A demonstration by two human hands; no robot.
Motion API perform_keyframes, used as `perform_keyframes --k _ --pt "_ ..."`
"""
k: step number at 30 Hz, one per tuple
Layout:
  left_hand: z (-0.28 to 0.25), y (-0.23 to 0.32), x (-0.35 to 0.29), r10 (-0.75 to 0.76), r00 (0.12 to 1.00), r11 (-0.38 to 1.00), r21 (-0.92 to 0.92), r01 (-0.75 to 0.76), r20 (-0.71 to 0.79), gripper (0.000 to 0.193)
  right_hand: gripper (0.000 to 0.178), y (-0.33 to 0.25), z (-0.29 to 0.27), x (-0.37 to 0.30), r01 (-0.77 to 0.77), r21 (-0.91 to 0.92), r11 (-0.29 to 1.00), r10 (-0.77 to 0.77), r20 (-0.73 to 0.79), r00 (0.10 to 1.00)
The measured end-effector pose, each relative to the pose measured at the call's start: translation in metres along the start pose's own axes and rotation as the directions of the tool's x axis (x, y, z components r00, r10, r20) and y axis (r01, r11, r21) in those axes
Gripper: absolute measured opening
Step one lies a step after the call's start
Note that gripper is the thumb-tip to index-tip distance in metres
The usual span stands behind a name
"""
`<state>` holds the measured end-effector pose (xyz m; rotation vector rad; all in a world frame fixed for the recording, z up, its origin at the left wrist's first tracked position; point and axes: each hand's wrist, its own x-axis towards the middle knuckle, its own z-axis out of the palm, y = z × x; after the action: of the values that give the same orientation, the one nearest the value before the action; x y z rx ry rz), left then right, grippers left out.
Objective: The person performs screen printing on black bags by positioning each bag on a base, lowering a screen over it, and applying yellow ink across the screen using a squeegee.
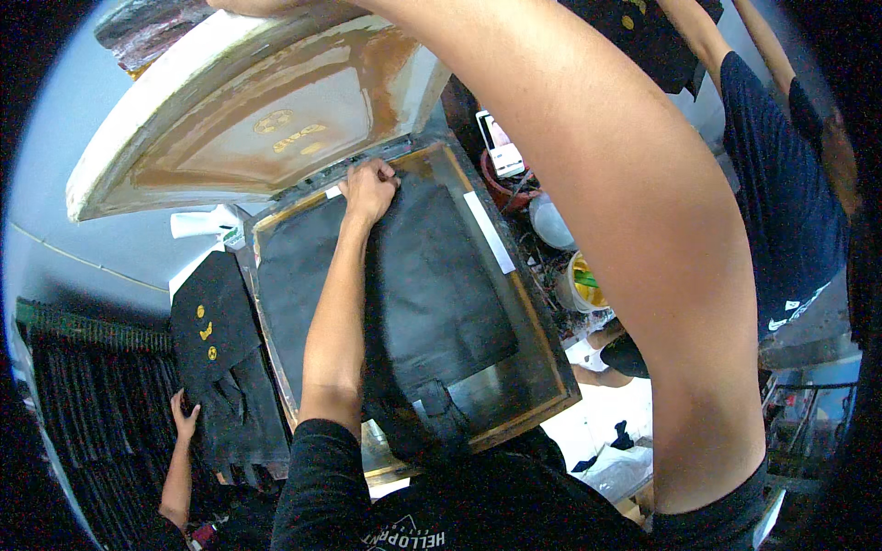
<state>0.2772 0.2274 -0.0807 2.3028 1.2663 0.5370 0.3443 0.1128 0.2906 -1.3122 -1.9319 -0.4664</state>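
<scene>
Bending its fingers at the far edge of a black fabric piece (441, 285), the left grip (369, 193) touches the cloth; whether it pinches or only presses, I cannot tell. The fabric lies spread on a dark, wood-edged worktop (514, 381), its near end with a strap-like fold (443, 413) close to the person's black shirt (487, 500). The right arm arches across the view, and the right grip (266, 5) is at the top edge of a tilted-up screen frame (124, 142). The upper border cuts it off, so how firmly it clasps cannot be told. The frame stands raised beyond the fabric, with a pale border, brown-stained mesh and gold marks.

Along the worktop's right side lies 1 white strip (491, 232). Past that are a white phone (501, 147) above a reddish tub (503, 193), a pale round container (551, 222) and a pot with yellow contents (585, 285) and something green in it. To the left, a black cloth (188, 317) shows 3 gold marks, and 1 co-worker's hand (186, 418) touches dark fabric beside it. Farther left hang dark folds (96, 395); at far right is a person in dark blue (776, 193).
</scene>
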Motion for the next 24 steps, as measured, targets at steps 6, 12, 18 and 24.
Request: perform_keyframes --k 6,12,18,24 --pt "0.023 0.011 -0.005 0.12 0.951 0.98 0.19 -0.066 -0.286 0.038 0.026 0.0 0.007 0.013 -0.021 -0.001 1.0 0.021 -0.033 0.999" --pt "0.045 0.035 -0.066 0.081 0.993 0.971 0.216 -0.099 0.089 0.094 0.026 0.005 -0.002 0.005 -0.022 0.02 1.0 0.022 0.014 1.0" --pt "0.051 0.05 -0.049 -0.053 0.993 0.982 0.188 0.033 0.102 0.115 0.026 0.008 0.002 0.011 -0.006 0.027 1.0 0.006 -0.031 0.999" --pt "0.053 0.043 -0.056 -0.069 0.99 0.981 0.19 0.044 0.125 0.12 0.026 0.006 -0.001 0.005 -0.04 0.053 0.998 0.04 -0.003 0.999"
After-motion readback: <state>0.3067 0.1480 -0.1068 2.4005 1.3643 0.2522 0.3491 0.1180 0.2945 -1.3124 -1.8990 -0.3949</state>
